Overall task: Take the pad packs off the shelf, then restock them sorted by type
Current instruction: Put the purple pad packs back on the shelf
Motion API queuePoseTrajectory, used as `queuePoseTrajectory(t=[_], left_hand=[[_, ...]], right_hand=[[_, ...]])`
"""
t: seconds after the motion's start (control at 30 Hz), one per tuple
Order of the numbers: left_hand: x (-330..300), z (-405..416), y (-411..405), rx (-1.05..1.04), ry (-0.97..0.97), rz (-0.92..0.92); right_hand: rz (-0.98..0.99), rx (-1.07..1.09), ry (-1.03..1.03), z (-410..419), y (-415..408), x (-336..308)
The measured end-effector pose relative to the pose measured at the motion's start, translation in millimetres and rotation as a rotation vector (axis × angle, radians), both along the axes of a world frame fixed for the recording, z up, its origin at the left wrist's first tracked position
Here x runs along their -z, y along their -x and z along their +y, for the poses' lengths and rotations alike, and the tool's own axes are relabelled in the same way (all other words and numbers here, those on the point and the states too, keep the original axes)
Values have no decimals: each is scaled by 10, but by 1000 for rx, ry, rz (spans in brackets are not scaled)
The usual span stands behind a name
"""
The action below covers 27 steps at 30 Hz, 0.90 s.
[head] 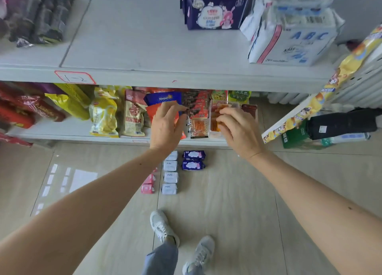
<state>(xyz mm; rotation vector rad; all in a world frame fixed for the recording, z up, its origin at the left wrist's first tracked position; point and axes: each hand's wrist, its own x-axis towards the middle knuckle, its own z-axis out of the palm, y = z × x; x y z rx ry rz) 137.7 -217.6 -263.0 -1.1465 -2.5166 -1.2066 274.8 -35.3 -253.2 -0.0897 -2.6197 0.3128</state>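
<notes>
On the grey upper shelf stand dark blue pad packs and, to their right, white ABC pad packs stacked in a leaning pile. On the floor in front of the shelf lie rows of small packs: two pink, several white ABC, and two dark blue. My left hand and my right hand are raised in front of the lower shelf, fingers loosely curled, holding nothing. Both hands hang well below the packs on the upper shelf.
The lower shelf is packed with snack bags in red, yellow and orange. Dark rolls fill the upper shelf's left end. A yellow display rack leans in at the right, with a green box beneath. My feet stand on the tile floor.
</notes>
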Motion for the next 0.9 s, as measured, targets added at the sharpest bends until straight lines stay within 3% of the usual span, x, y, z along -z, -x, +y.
queuePoseTrajectory(t=[0.33, 0.63, 0.9], left_hand=[[2339, -358, -217, 26, 301, -124], [4761, -475, -61, 232, 644, -317], [5876, 106, 234, 193, 586, -331]], right_hand=[[-247, 66, 140, -198, -225, 2202], [-696, 112, 143, -296, -182, 4773], [-785, 106, 129, -289, 103, 6154]])
